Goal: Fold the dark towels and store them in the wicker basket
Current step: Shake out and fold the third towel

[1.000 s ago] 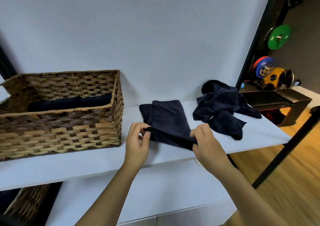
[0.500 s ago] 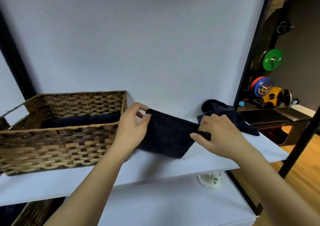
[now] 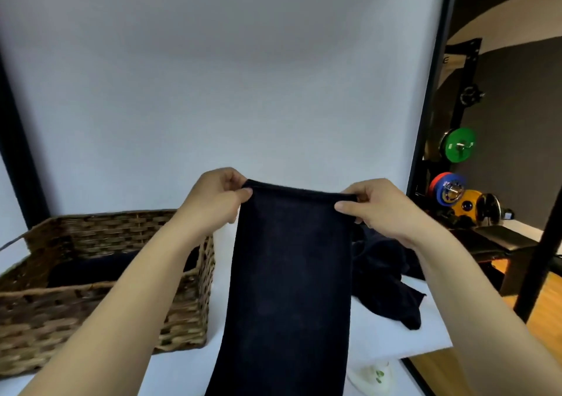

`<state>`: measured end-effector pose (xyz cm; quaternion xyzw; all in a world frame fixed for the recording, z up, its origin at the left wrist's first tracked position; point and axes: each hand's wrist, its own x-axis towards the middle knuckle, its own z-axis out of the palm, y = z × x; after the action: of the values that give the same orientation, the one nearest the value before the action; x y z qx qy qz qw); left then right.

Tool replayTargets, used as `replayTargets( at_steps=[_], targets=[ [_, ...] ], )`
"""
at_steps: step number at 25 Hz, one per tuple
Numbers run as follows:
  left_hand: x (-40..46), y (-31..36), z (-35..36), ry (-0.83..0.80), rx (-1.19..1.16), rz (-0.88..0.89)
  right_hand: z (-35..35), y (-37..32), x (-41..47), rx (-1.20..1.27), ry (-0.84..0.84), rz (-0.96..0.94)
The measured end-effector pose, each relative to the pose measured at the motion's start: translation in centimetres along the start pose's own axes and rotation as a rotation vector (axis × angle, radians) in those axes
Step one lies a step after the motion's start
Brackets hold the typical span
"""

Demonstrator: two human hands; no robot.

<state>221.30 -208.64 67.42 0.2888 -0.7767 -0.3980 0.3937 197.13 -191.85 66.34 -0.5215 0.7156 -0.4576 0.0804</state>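
Evidently both hands, left hand (image 3: pixel 219 198) and right hand (image 3: pixel 374 210), pinch the dark towel (image 3: pixel 289 289) by its top corners at mid-frame so it hangs flat for folding; wicker basket (image 3: pixel 182 319) waits lower left.

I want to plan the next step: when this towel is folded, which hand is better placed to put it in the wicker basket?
Probably the left hand. The wicker basket stands on its side, while the right hand would have to cross the hanging towel.
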Motion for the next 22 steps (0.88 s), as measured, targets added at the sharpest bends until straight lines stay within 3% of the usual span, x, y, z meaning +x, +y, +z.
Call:
replayTargets(
  at_steps=[3,8,12,15,18,22],
  targets=[
    [2.7,0.1,1.5,-0.045,-0.036,-0.099,0.6,1.2,3.4,0.118,0.045,0.091],
    [5.7,2.0,2.6,0.111,-0.195,0.094,-0.1,0.5,6.9,0.255,0.275,-0.107],
    [2.2,-4.6,5.2,0.062,-0.103,0.121,2.7,6.0,4.4,0.155,0.157,-0.120],
    [-5.3,-14.5,7.3,-0.132,0.132,0.106,7.8,13.3,-3.3,-0.014,-0.015,-0.043],
    [-13.5,-22.5,8.5,-0.308,0.429,0.260,12.5,18.8,-12.6,-0.204,-0.209,-0.039],
    [-17.8,-24.2,8.7,-0.332,0.573,0.412,14.6,20.0,-18.0,-0.374,-0.138,-0.120]
  ],
)
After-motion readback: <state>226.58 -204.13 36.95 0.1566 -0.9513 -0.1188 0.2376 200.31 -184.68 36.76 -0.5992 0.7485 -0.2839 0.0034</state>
